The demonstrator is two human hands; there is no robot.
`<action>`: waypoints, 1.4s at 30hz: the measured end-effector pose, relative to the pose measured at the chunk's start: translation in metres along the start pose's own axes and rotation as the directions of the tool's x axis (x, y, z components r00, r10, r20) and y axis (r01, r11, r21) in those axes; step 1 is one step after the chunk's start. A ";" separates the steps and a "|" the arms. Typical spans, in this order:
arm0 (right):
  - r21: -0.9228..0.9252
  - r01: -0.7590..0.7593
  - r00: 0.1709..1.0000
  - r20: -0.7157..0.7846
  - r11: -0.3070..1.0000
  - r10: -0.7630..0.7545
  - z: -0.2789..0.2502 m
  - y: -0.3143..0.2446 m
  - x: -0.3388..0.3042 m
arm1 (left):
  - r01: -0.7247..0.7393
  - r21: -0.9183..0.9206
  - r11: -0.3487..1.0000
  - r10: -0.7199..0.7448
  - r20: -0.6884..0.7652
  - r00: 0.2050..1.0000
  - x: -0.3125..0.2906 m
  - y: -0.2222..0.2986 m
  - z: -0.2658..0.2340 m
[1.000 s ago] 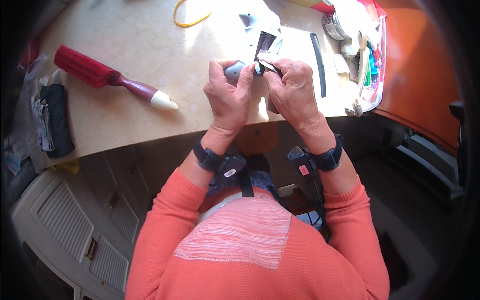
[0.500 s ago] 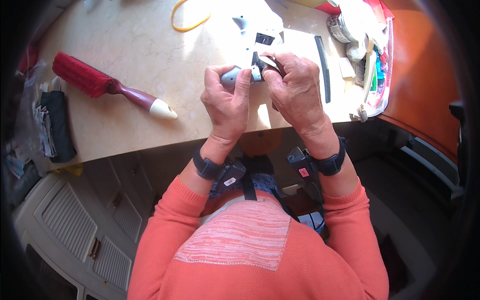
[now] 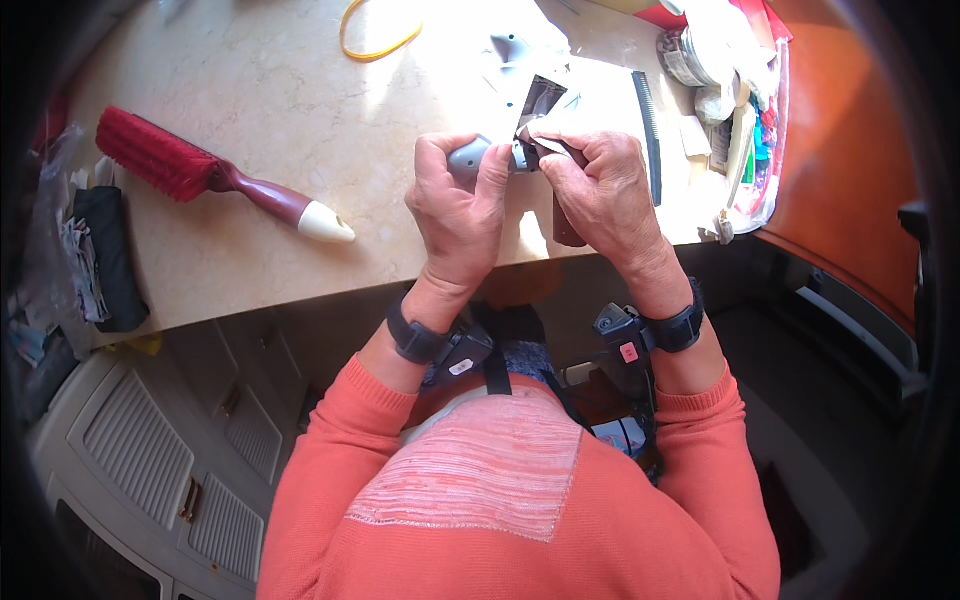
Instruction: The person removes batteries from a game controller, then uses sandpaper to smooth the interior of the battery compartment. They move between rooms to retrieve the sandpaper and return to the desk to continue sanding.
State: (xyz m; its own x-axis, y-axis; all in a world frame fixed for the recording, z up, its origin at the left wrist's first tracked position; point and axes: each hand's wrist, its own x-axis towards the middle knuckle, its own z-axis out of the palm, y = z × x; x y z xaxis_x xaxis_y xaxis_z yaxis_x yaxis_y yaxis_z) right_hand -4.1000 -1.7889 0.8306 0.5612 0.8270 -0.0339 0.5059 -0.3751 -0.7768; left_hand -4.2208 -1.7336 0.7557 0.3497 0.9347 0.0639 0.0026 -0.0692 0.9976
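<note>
My left hand (image 3: 455, 200) is closed around a pale blue-grey rounded plastic piece (image 3: 467, 160), with the thumb pressed along its near side. My right hand (image 3: 605, 185) pinches a dark brown strip (image 3: 568, 222); one end hangs below the palm and a folded part shows at the fingertips, against the end of the plastic piece. Whether the strip is cloth or something stiffer is unclear. Just beyond the fingertips sticks up a dark flat piece (image 3: 545, 92). Another pale blue-grey plastic part (image 3: 510, 47) lies farther back in strong glare.
On the left of the marble-like tabletop (image 3: 250, 100) lies a red-bristled brush (image 3: 165, 155) with a cream-tipped handle. A yellow rubber band (image 3: 350, 40) is at the back. To the right are a black comb (image 3: 648, 130) and a crowded container (image 3: 765, 170). A dark folded bundle (image 3: 110, 260) sits far left.
The brown strip now hangs lower below my right palm, and its folded part has shifted. The dark flat piece beyond the fingertips stands more tilted. My left hand keeps its hold on the plastic piece.
</note>
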 end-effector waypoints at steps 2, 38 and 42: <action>-0.106 0.129 0.992 0.002 0.986 -0.129 0.000 -0.001 0.000 | 0.028 0.016 0.999 -0.028 0.009 1.000 -0.001 0.000 0.000; 0.553 -0.397 0.902 0.088 0.732 0.423 -0.019 0.008 -0.028 | 0.050 -0.238 0.970 -0.063 -0.050 0.997 0.000 -0.008 0.001; 0.623 -0.243 0.954 0.016 0.743 0.298 -0.014 0.006 -0.029 | 0.085 -0.266 0.960 -0.097 -0.033 0.995 -0.001 -0.008 0.000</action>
State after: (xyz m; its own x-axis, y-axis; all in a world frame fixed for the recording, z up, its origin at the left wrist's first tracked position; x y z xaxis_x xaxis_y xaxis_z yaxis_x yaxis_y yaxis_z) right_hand -4.1036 -1.8207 0.8358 0.6759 0.6841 -0.2743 -0.1684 -0.2189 -0.9611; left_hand -4.2214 -1.7339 0.7477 0.3170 0.9479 -0.0324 -0.2171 0.1058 0.9704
